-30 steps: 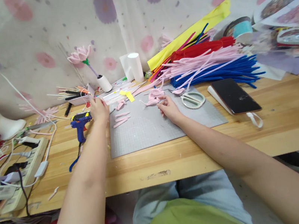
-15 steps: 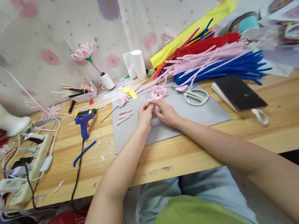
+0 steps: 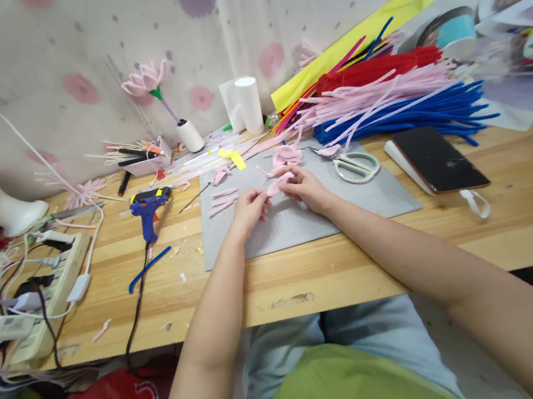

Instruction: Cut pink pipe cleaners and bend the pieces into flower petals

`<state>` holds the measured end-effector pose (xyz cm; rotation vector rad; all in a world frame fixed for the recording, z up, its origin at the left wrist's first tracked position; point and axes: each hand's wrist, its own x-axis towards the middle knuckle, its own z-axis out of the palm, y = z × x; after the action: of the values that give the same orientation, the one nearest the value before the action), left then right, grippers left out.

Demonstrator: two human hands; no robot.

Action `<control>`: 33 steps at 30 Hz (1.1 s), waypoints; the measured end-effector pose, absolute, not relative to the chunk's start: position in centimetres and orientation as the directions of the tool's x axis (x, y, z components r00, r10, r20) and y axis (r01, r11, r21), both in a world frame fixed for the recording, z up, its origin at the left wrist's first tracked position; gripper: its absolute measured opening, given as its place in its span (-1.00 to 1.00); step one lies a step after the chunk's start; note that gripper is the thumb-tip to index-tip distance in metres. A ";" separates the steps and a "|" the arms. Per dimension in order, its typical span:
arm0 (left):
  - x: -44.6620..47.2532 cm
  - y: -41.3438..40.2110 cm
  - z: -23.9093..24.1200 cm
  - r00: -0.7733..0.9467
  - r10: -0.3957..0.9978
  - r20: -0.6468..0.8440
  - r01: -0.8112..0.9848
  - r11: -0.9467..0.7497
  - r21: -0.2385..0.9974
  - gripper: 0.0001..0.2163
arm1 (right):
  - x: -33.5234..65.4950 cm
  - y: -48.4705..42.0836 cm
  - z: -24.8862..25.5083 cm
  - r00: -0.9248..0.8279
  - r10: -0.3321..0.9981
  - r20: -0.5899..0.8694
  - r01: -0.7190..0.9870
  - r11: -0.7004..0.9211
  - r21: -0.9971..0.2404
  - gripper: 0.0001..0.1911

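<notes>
Over the grey mat (image 3: 310,219), a pink petal-shaped pipe-cleaner piece (image 3: 278,185) is held between both hands. My right hand (image 3: 309,187) pinches its right end, while my left hand (image 3: 251,211) has its fingertips closed at the left end. Just behind the fingers lie more curled pink petal pieces (image 3: 287,154). A few short pink strips (image 3: 223,201) rest left of my left hand. To the right, white-handled scissors (image 3: 356,167) lie on the mat with another pink piece (image 3: 329,150) by the blades.
A blue glue gun (image 3: 146,215) stands left of the mat, its cord crossing the table. Bundles of blue (image 3: 400,116) and pink pipe cleaners (image 3: 381,92) lie behind. A phone (image 3: 435,159) is at right, a power strip (image 3: 54,300) at left, and a pink flower (image 3: 146,80) at the back.
My hands have moved apart from their close pinch, and the pink petal piece now shows between them. The whole view has shifted slightly.
</notes>
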<state>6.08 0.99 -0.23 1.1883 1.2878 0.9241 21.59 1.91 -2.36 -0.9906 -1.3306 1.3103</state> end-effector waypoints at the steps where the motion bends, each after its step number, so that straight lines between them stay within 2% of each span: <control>1: 6.2 0.8 -0.1 0.126 0.970 -0.209 0.124 0.194 0.973 -0.92 | 21.6 2.0 -2.4 -0.175 0.980 0.099 -0.091 0.084 -0.992 -0.61; 6: 6.3 0.4 0.2 0.238 0.941 -0.241 0.162 0.206 0.965 -0.86 | 21.6 2.1 -2.3 -0.138 0.984 0.112 -0.084 0.101 -0.991 -0.60; 10: 6.6 0.4 -0.1 0.166 0.955 -0.245 0.115 0.228 0.967 -0.83 | 21.3 2.1 -2.3 -0.125 0.991 0.056 -0.127 0.040 -0.991 -0.50; 14: 7.5 0.3 -0.5 0.129 0.952 -0.276 0.032 0.275 0.961 -0.82 | 20.8 2.2 -2.6 -0.144 0.989 0.043 -0.001 0.043 -0.999 -0.67; 17: 7.9 0.2 -0.8 0.129 0.951 -0.281 0.038 0.279 0.960 -0.81 | 20.6 2.4 -3.0 -0.089 0.992 0.092 0.088 0.100 -0.991 -0.66; 21: 8.0 0.2 -1.0 0.097 0.960 -0.261 0.021 0.261 0.965 -0.81 | 20.7 2.6 -3.4 -0.057 0.991 0.123 0.122 0.129 -0.984 -0.66; 27: 8.1 0.2 -1.0 0.137 0.961 -0.241 -0.005 0.244 0.970 -0.81 | 20.7 2.7 -3.3 -0.064 0.994 0.084 0.070 0.089 -0.994 -0.63; 33: 8.7 0.2 -0.9 0.037 0.975 -0.220 -0.064 0.222 0.973 -0.85 | 20.6 2.6 -2.6 -0.149 0.988 -0.031 -0.071 -0.042 -0.997 -0.57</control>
<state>8.70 0.19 -0.89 1.0102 1.2358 1.0540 20.59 2.59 -2.56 -1.1071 -1.2437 1.3785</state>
